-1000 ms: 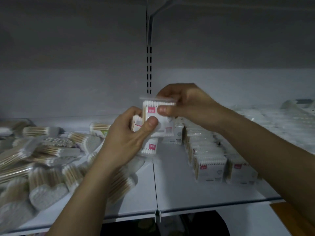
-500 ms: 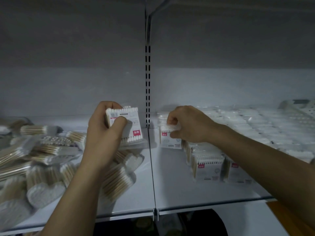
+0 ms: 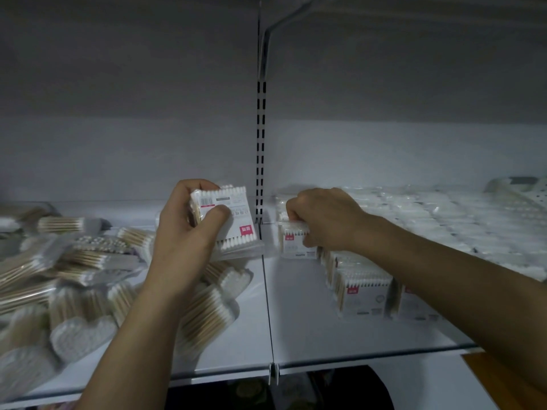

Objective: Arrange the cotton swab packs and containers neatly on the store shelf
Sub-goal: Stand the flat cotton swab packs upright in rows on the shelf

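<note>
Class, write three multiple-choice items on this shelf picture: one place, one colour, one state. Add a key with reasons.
1. Where is the standing pack that the right hand grips? A in a basket; B at the far end of the row on the shelf; C on the floor.
2. What colour is the label on the front pack? A red; B green; C blue.
3. What is the left hand doing? A lying flat; B hanging idle; C gripping a lifted pack.
Key: B, it stands behind the row; A, a red tag shows; C, fingers and thumb curl round it, off the shelf.
</note>
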`<state>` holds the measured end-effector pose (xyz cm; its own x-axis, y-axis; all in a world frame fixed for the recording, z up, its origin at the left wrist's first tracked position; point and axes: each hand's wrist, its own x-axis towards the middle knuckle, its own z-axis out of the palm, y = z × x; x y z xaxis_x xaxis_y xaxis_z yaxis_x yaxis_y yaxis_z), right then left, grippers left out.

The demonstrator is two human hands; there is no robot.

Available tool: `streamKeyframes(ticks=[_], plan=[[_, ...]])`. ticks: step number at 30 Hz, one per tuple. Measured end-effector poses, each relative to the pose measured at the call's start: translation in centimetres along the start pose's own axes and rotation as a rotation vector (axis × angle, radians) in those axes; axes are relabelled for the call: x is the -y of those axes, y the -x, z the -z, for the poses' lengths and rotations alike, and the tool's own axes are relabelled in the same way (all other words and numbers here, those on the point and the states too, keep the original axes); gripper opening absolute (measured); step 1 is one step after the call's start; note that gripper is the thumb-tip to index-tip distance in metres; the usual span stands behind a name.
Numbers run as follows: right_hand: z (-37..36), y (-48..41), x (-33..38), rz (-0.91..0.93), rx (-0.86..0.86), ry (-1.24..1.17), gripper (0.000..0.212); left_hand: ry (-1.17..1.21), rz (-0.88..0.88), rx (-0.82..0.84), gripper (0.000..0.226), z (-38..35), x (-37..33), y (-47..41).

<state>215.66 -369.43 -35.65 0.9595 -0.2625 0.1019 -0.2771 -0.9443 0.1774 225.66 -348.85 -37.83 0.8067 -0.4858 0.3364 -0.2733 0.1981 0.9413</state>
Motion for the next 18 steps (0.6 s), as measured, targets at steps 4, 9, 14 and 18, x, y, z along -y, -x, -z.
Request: streamKeyframes(ticks=[4, 9, 14, 18], plan=[[0.2, -0.4, 0.3, 0.021, -0.037, 0.034, 0.036, 0.026, 0.011, 0.006, 0.02, -0.1, 0.1, 0.1], [-0.1, -0.7, -0.1, 0.017, 0.0, 0.048, 0.041, 0.065, 0.018, 0.014, 0.018, -0.1, 0.0, 0.3], [-0.1, -0.8, -0.7, 0.02, 0.013, -0.034, 0.05, 0.103, 0.019, 0.015, 0.02, -0.2, -0.3, 0.6], [2.4, 0.4, -0.4, -0.013, -0.163, -0.262, 0.033, 0.118, -0.012, -0.026, 0.022, -0.3, -0.3, 0.9]])
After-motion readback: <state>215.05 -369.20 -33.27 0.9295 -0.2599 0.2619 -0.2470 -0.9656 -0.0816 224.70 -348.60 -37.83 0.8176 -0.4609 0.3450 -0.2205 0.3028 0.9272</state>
